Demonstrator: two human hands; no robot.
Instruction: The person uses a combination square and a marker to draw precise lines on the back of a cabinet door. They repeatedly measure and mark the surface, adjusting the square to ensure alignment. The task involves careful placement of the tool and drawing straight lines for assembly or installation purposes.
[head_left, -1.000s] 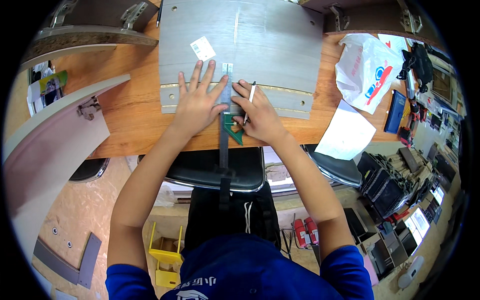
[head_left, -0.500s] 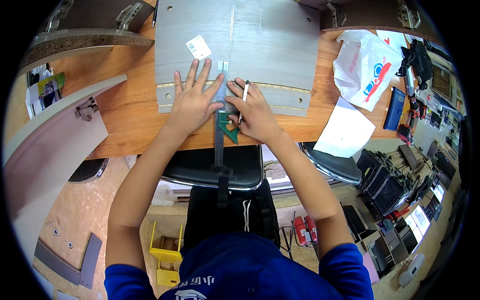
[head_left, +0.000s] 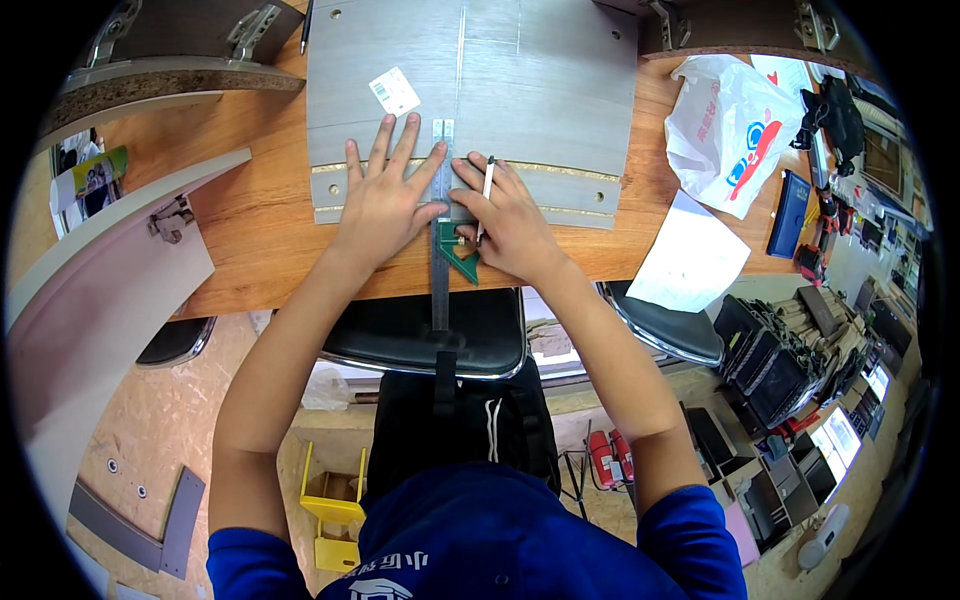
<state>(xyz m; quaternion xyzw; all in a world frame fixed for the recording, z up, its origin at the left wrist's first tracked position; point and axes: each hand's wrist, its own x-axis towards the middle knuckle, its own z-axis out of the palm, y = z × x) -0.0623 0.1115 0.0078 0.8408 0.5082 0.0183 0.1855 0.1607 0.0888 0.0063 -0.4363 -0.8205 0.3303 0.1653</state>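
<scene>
Green-headed steel combination square (head_left: 446, 240) lies near-to-far between splayed left hand (head_left: 385, 205), touching it, and curled right hand (head_left: 508, 222) holding slim white pen (head_left: 487, 185).

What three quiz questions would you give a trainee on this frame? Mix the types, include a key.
1. True or false: the right hand holds a white pen.
2. What colour is the sliding head on the metal ruler? a) red b) green c) yellow
3. Fill in: the white label on the grey panel lies to the ____ of the ruler.

Key: 1 true; 2 b; 3 left.
</scene>
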